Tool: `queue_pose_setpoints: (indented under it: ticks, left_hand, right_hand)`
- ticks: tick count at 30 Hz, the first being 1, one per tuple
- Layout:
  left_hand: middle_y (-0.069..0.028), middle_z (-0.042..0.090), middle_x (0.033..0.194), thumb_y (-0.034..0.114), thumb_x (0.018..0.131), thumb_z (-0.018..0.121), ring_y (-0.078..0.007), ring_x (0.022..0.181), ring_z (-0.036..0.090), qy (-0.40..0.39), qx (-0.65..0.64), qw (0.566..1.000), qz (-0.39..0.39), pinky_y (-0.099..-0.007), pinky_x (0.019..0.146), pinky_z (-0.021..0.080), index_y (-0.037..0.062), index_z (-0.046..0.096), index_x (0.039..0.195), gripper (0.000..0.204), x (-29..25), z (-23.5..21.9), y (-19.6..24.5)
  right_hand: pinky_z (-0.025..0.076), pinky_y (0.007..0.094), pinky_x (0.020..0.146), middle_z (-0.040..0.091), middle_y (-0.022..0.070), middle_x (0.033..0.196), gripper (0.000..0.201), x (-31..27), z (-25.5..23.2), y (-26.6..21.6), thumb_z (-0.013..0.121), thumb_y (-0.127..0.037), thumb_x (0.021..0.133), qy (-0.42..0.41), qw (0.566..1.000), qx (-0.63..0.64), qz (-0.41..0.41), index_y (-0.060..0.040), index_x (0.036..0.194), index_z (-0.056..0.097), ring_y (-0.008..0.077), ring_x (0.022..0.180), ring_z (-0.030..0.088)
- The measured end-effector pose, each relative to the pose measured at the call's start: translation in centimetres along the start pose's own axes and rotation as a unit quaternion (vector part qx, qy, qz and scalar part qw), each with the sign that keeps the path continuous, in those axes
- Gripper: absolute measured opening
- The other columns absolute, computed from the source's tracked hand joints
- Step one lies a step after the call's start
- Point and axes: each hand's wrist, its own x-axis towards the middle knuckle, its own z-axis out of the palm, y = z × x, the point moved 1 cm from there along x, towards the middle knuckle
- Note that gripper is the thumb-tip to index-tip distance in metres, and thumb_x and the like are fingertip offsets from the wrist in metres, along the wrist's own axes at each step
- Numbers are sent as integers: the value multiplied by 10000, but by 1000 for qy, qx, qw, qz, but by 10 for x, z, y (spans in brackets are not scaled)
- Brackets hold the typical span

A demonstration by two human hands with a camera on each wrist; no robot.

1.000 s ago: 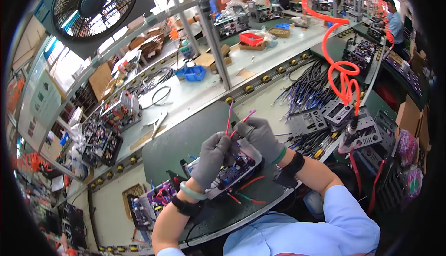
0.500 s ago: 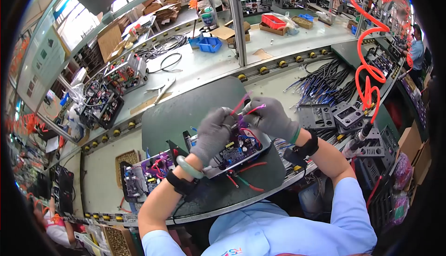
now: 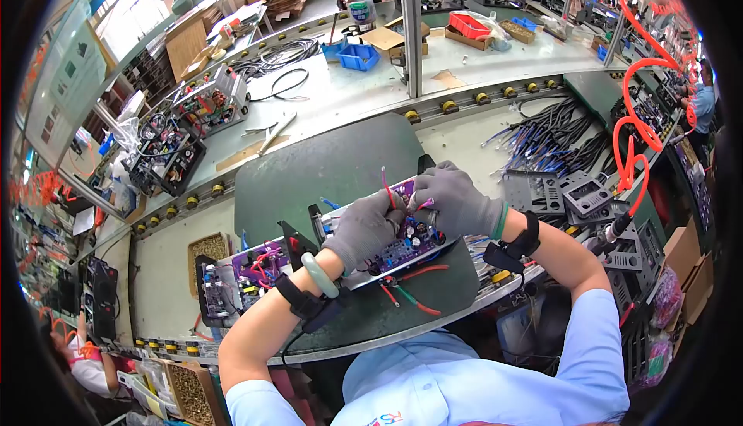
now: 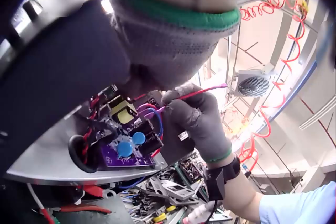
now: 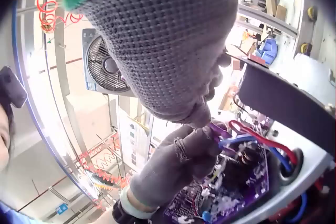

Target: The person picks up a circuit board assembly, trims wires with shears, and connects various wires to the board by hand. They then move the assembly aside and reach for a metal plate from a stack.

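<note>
Both hands wear grey knit gloves and meet over a metal chassis (image 3: 364,277) with a purple circuit board (image 3: 398,254) in it. My left hand (image 3: 365,229) pinches a red wire (image 3: 388,188) whose purple tip sticks up above the fingers; the left wrist view shows this red wire (image 4: 197,93) crossing in front of the other glove. My right hand (image 3: 458,201) pinches a second wire with a pinkish-purple end (image 3: 426,204), close beside the left fingertips. Red and blue wires (image 5: 252,134) loop from the board through a grommet in the chassis wall. The gloves hide the gripped stretches of wire.
A second chassis part (image 3: 223,290) with boards lies left on the green mat (image 3: 309,167). Red and green leads (image 3: 418,302) stick out in front. Black cables (image 3: 553,136) and grey metal panels (image 3: 534,194) lie right, under a coiled orange hose (image 3: 636,124). A tray of small parts (image 3: 207,248) stands left.
The hands have come down closer to the board, still pinching the wires. The red wire now stands more upright. The head view has shifted, so the bench appears lower and further left.
</note>
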Motion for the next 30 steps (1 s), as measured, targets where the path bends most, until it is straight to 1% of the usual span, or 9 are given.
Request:
queue_pose_setpoints:
  ticks: [4, 7, 9, 16, 19, 25, 27, 28, 30]
  left_hand:
    - [-106, 707, 818, 81, 930, 665, -148, 761, 660, -22, -26, 999, -5, -305, 732, 533, 53, 700, 976, 65, 3, 6, -12]
    - [-88, 718, 834, 68, 916, 686, -120, 754, 645, -30, -113, 992, -39, -287, 739, 534, 49, 722, 988, 82, 5, 10, -20]
    - [-172, 713, 840, 192, 916, 659, -248, 744, 692, -11, -132, 990, -44, -361, 726, 531, 84, 730, 956, 135, 5, 12, -22]
    - [-170, 715, 849, 201, 906, 668, -271, 753, 694, -4, -97, 994, -49, -367, 723, 532, 86, 720, 949, 133, 3, 10, -15]
    - [-163, 717, 866, 205, 896, 671, -298, 783, 696, 1, -86, 995, -52, -380, 740, 534, 99, 713, 952, 127, 3, 6, -10]
    - [-146, 712, 902, 233, 899, 649, -325, 858, 695, -24, -47, 996, -78, -417, 786, 536, 127, 716, 960, 139, 2, 5, -2]
    - [-136, 719, 841, 179, 878, 721, -259, 775, 710, 20, 43, 998, -39, -359, 721, 552, 106, 737, 930, 91, 1, 3, 5]
    - [-136, 719, 841, 179, 878, 721, -259, 775, 710, 20, 42, 998, -42, -359, 721, 552, 106, 737, 930, 91, 0, 4, 5]
    - [-134, 712, 871, 191, 867, 717, -316, 803, 698, 56, 175, 983, 9, -392, 725, 550, 119, 742, 920, 93, -1, 5, 5]
  right_hand:
    - [468, 417, 881, 636, 31, 876, 107, 1, 3, 4, 763, -227, 774, -20, 1000, 12, -1, -169, 824, 688, 244, 889, 644]
    - [470, 421, 885, 637, 37, 871, 110, -2, 2, 2, 762, -222, 766, 27, 999, 32, 14, -164, 813, 682, 244, 885, 646]
    - [473, 414, 881, 639, 35, 874, 103, -2, 1, 2, 759, -212, 760, 13, 999, 26, 35, -164, 814, 685, 245, 889, 646]
    - [479, 396, 844, 637, 22, 870, 120, -1, 4, 3, 775, -195, 738, 35, 998, 42, -3, -161, 819, 694, 248, 877, 642]
    - [473, 399, 840, 640, 19, 875, 121, -1, -2, 3, 781, -195, 736, 22, 997, 58, 53, -165, 814, 694, 244, 885, 642]
    - [472, 403, 825, 633, 17, 873, 123, 1, 3, 5, 774, -192, 740, 9, 999, 44, -3, -165, 829, 693, 242, 870, 630]
    - [471, 405, 820, 639, 21, 883, 126, 3, 1, 5, 764, -197, 751, -20, 999, 4, -26, -157, 844, 690, 244, 869, 629]
    - [471, 405, 820, 639, 21, 883, 126, 6, -2, 5, 764, -197, 751, -21, 999, 6, -27, -157, 844, 690, 244, 869, 629]
    - [469, 406, 826, 651, 28, 906, 115, 10, -5, 7, 749, -200, 772, -95, 994, -36, -45, -147, 852, 686, 242, 895, 637]
